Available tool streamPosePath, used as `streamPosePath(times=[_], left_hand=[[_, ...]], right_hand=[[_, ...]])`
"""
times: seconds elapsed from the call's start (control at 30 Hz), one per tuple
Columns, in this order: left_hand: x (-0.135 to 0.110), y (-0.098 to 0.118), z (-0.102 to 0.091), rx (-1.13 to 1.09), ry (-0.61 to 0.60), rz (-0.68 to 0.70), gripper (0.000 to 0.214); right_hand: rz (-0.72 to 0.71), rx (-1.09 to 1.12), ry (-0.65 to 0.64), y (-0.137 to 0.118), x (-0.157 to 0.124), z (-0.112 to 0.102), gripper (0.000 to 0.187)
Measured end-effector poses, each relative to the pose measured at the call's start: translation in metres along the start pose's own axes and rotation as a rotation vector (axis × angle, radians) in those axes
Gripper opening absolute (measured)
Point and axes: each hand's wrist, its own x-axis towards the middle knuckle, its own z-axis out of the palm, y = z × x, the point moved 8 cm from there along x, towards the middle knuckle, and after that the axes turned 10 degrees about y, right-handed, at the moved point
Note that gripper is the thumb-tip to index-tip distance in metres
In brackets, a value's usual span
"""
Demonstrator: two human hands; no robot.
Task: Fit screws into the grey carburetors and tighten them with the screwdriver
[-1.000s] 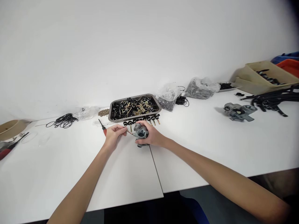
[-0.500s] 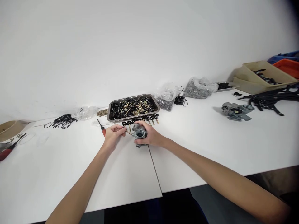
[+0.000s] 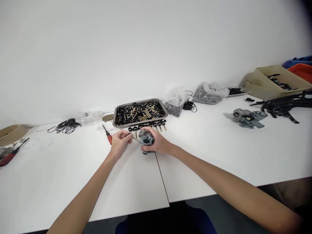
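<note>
My right hand [image 3: 157, 140] is wrapped around a grey metal carburetor [image 3: 147, 140], its round bore facing me. In my left hand [image 3: 120, 142], thumb and fingers pinch a thin brass-coloured screw [image 3: 135, 138] with a dark head. The screw's far end meets the left side of the carburetor; whether it sits inside a hole is too small to tell. Just behind the hands, several similar brass screws with black heads [image 3: 159, 126] stand in a row along the front of a metal tray [image 3: 139, 124]. A red-handled screwdriver [image 3: 107, 134] lies beside my left hand.
Another carburetor [image 3: 249, 117] stands at right, near black hoses [image 3: 285, 105] and a beige bin [image 3: 255, 86]. Along the wall lie plastic bags of small parts [image 3: 211, 93] and black rubber rings [image 3: 65, 125]. Red-handled pliers [image 3: 8, 159] lie far left. A seam [image 3: 161, 177] crosses the table.
The view has shifted slightly. Both hands keep their hold on the screw and carburetor; the left fingers have changed position a little around the screw head.
</note>
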Motion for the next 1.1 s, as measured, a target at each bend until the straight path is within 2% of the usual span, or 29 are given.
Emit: streamPosePath(times=[0.4, 1.1], left_hand=[[-0.002, 0.013, 0.001, -0.034, -0.009, 0.159, 0.029], [-0.023, 0.007, 0.025, -0.003, -0.216, 0.118, 0.030]], right_hand=[[-0.020, -0.030, 0.038, 0.005, 0.000, 0.000, 0.079], [-0.020, -0.033, 0.028, 0.000, 0.001, -0.001, 0.077]])
